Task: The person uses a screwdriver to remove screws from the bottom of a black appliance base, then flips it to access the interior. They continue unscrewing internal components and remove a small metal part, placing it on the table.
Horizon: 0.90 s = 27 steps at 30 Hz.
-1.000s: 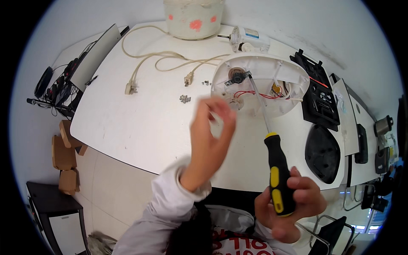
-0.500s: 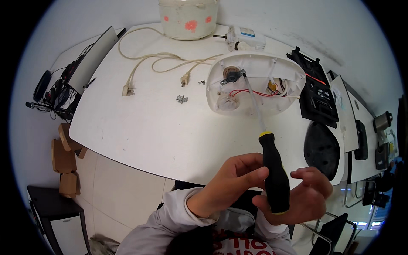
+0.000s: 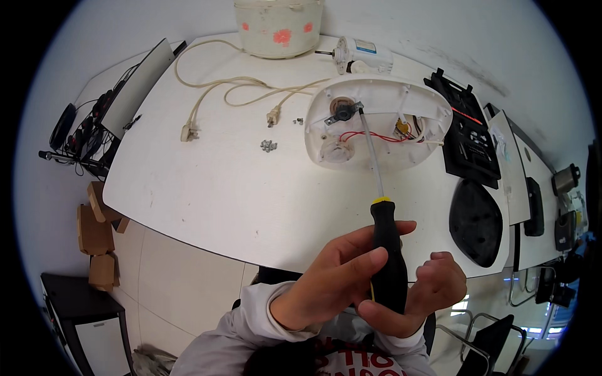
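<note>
White table [image 3: 207,182], shell [image 3: 382,94] holding wires [image 3: 392,136], case [image 3: 470,173] of apparent tools [image 3: 478,152]

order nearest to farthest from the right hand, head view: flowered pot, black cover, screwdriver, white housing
1. Screwdriver, against the hand
2. Black cover, ahead and right
3. White housing, farther ahead
4. Flowered pot, far edge, left

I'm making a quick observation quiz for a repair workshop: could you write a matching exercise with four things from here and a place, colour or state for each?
1. Screwdriver
2. Pot
3. Red wires
4. Tool case

A. Inside the white shell
B. Open, right of the shell
C. Gripped by the left hand
D. Marked with pinkish-red flowers

Pairs: 1-C, 2-D, 3-A, 4-B
</note>
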Each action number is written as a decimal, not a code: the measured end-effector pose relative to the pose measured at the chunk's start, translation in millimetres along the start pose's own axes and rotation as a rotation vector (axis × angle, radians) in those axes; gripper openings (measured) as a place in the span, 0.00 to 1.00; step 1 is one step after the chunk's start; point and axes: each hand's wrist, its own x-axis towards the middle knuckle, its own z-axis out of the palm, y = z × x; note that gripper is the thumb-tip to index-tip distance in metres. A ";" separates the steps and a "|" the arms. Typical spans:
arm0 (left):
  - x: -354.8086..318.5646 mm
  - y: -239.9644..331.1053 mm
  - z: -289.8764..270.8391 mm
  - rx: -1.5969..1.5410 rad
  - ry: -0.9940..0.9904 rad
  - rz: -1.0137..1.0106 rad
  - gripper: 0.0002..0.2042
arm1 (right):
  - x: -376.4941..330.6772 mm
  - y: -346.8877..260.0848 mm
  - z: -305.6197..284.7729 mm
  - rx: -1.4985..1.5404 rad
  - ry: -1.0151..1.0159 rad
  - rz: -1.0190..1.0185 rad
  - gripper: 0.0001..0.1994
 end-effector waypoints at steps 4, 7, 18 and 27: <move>-2.3 -5.5 -6.2 -0.037 0.008 0.045 0.33 | -2.9 3.6 -5.1 0.132 -0.057 0.055 0.17; -4.2 -2.7 -0.8 -0.003 0.018 0.069 0.32 | -7.9 11.3 -1.4 0.065 -0.001 -0.098 0.16; -4.2 6.6 7.3 -0.068 0.016 0.007 0.29 | -7.5 11.9 1.0 -0.019 -0.080 -0.061 0.19; -2.4 -0.6 -3.2 -0.058 0.026 0.035 0.31 | -13.5 14.2 9.1 0.043 -0.064 -0.152 0.17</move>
